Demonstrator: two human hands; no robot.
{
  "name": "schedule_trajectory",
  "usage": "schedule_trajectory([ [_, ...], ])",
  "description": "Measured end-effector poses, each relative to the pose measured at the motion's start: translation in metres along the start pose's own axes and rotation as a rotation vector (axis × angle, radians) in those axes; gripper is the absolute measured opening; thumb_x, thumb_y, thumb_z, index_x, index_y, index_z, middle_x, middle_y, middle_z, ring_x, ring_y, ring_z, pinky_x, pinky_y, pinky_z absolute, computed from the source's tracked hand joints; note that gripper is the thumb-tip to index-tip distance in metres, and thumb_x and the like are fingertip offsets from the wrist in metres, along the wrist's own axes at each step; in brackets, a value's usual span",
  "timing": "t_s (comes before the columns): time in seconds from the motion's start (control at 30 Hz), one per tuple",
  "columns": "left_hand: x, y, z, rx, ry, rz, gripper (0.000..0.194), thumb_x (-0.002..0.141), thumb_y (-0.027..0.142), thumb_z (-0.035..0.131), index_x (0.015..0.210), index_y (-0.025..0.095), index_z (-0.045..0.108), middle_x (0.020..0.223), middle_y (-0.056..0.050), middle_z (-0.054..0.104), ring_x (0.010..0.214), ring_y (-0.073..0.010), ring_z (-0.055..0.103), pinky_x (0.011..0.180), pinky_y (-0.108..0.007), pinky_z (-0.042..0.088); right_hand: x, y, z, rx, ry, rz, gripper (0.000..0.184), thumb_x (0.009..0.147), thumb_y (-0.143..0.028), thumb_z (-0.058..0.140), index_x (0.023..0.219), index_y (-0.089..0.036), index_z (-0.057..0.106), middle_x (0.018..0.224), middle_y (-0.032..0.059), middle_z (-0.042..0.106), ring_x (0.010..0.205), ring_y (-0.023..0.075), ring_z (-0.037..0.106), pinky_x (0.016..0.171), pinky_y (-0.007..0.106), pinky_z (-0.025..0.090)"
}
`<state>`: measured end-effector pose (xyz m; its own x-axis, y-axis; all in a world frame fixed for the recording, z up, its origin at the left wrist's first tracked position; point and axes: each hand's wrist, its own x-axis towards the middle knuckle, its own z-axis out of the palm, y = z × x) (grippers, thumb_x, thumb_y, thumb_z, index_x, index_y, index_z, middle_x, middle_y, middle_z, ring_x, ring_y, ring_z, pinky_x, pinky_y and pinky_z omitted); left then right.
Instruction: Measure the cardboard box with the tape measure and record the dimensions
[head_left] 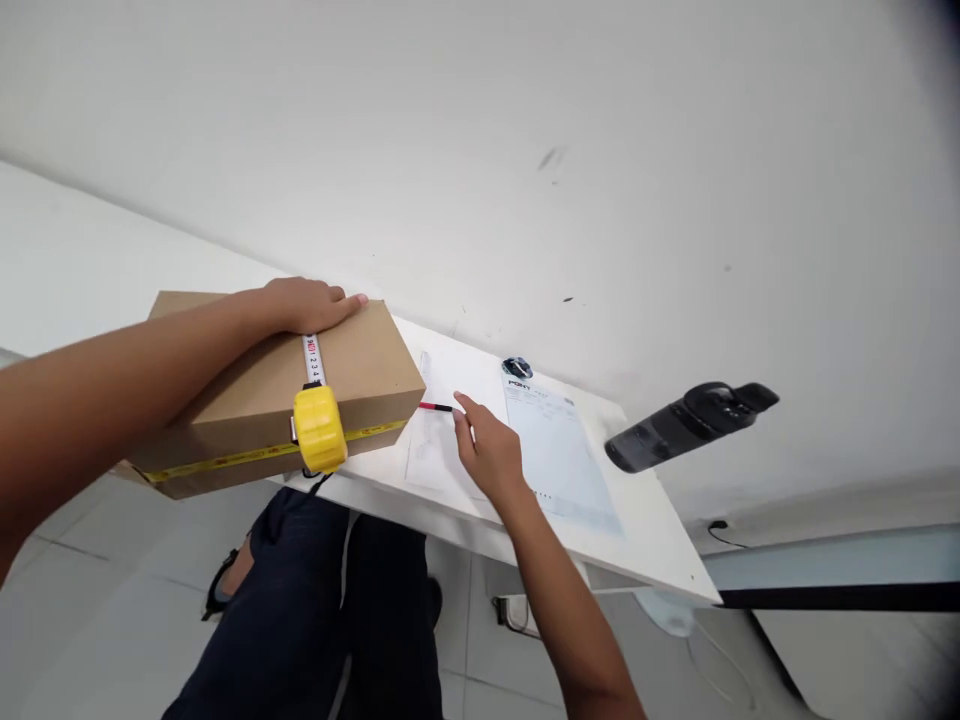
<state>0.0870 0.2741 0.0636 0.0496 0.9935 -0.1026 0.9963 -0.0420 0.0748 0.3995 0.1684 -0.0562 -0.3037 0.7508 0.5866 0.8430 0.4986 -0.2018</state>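
Observation:
A brown cardboard box (367,350) with yellow printed tape along its side lies on the table. My left hand (304,303) presses on its top near the far edge, holding down the blade of a tape measure (320,428); the fingertips are partly hidden. The yellow case of the tape measure hangs at the box's near side. Over the white paper (457,460), my right hand (487,445) has its thumb and index finger apart. Between those fingertips is the end of a thin red and black pen (435,406), whose other end is hidden by the box.
A printed sheet (559,450) lies right of the paper, with a small dark object (517,368) behind it. A black bottle (675,430) stands at the right end of the white table (652,545). A white wall (480,150) runs behind.

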Motion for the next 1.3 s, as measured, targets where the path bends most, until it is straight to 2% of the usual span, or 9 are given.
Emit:
schedule_trajectory([
  [0.13,0.0,0.002,0.002,-0.021,0.021,-0.021,0.086,0.089,0.078,0.009,0.134,0.023,0.058,0.131,-0.014,0.063,0.121,-0.0379,0.057,0.099,-0.052,0.042,0.02,0.034,0.025,-0.203,-0.619,0.053,0.058,0.104,-0.032,0.038,0.157,-0.011,0.027,0.102,0.0129,0.077,0.081,0.026,0.072,0.068,0.033,0.051],
  [0.3,-0.001,0.005,0.003,0.005,0.023,0.001,0.085,0.093,0.076,0.009,0.133,0.019,0.056,0.129,-0.015,0.062,0.117,-0.0358,0.057,0.098,-0.055,0.043,0.015,0.04,0.05,-0.168,-0.583,0.159,0.045,0.105,-0.032,0.033,0.144,-0.017,0.049,0.114,0.014,0.075,0.091,0.0272,0.072,0.073,0.034,0.049],
  [0.47,0.0,0.006,0.002,-0.008,0.014,-0.016,0.089,0.091,0.079,0.007,0.135,0.018,0.055,0.128,-0.013,0.061,0.121,-0.0379,0.055,0.101,-0.059,0.041,0.002,0.052,0.052,0.09,-0.293,0.294,0.033,0.103,-0.038,0.036,0.119,-0.022,0.06,0.086,0.0059,0.075,0.073,0.023,0.07,0.069,0.034,0.051],
  [0.6,0.0,0.005,0.0,0.001,0.026,-0.023,0.093,0.088,0.082,0.004,0.137,0.02,0.054,0.125,-0.014,0.061,0.124,-0.0436,0.054,0.101,-0.063,0.04,-0.002,0.054,0.052,0.433,0.259,0.11,0.035,0.105,-0.036,0.027,0.135,-0.029,0.046,0.126,0.01,0.067,0.097,0.0204,0.072,0.085,0.039,0.056],
  [0.7,-0.002,0.007,-0.001,0.01,0.017,-0.033,0.091,0.09,0.08,0.004,0.14,0.02,0.051,0.127,-0.014,0.058,0.126,-0.046,0.052,0.102,-0.063,0.039,-0.001,0.05,0.052,0.5,0.343,-0.022,0.042,0.105,-0.035,0.033,0.146,-0.035,0.031,0.146,0.0126,0.052,0.117,0.0243,0.066,0.088,0.044,0.057],
  [0.87,-0.005,0.011,-0.002,0.01,0.014,-0.042,0.094,0.088,0.082,0.003,0.142,0.021,0.05,0.127,-0.013,0.057,0.129,-0.0465,0.05,0.103,-0.064,0.038,-0.008,0.043,0.05,0.556,0.268,0.006,0.033,0.092,-0.037,0.064,0.121,-0.029,0.051,0.098,0.0042,0.069,0.08,0.0189,0.07,0.066,0.034,0.056],
  [1.0,-0.002,0.01,0.0,0.015,0.012,-0.033,0.096,0.087,0.083,0.004,0.141,0.019,0.051,0.129,-0.013,0.056,0.129,-0.0467,0.05,0.104,-0.064,0.037,-0.021,0.035,0.042,0.719,0.083,0.121,0.018,0.092,-0.039,0.062,0.098,-0.026,0.051,0.06,-0.009,0.05,0.047,0.0096,0.047,0.047,0.023,0.039],
  [1.17,0.002,0.01,0.002,0.032,0.024,-0.028,0.095,0.089,0.082,0.006,0.141,0.016,0.05,0.13,-0.013,0.056,0.13,-0.0473,0.048,0.104,-0.064,0.036,-0.022,0.021,0.031,1.036,-0.45,0.259,0.028,0.09,-0.046,0.059,0.106,-0.026,0.048,0.069,-0.0047,0.065,0.05,0.0105,0.056,0.052,0.025,0.048],
  [1.3,-0.002,0.013,-0.001,0.036,0.017,-0.046,0.092,0.091,0.081,0.009,0.139,0.016,0.052,0.129,-0.012,0.057,0.129,-0.0472,0.049,0.104,-0.063,0.037,-0.015,0.018,0.03,0.862,-0.493,0.181,0.013,0.089,-0.036,0.061,0.089,-0.023,0.064,0.084,0.0026,0.073,0.068,0.0143,0.066,0.065,0.029,0.053],
])
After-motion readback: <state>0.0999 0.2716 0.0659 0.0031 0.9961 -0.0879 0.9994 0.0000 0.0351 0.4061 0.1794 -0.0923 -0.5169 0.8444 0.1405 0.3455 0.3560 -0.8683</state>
